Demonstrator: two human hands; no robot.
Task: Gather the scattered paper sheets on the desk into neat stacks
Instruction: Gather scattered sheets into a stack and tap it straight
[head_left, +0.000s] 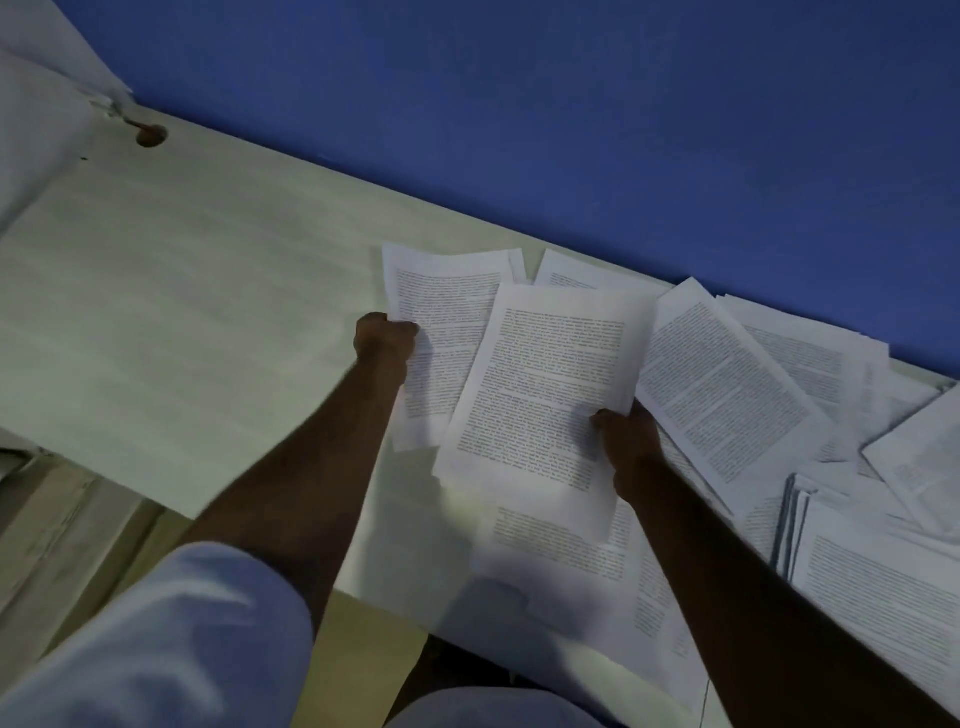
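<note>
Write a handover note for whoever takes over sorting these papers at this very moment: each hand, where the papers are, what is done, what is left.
Left hand: grips the left edge of a printed sheet.
Right hand: grips a second sheet, overlapping the first.
Loose sheets lie fanned over the desk's right side, along the blue wall.
Done: a thick stack sits at right, though how square it is cannot be told.
Left: square the held sheets, gather the rest.

printed text (545, 384) too blurred to read, right-hand paper stack (883, 582) cut off by frame edge
</note>
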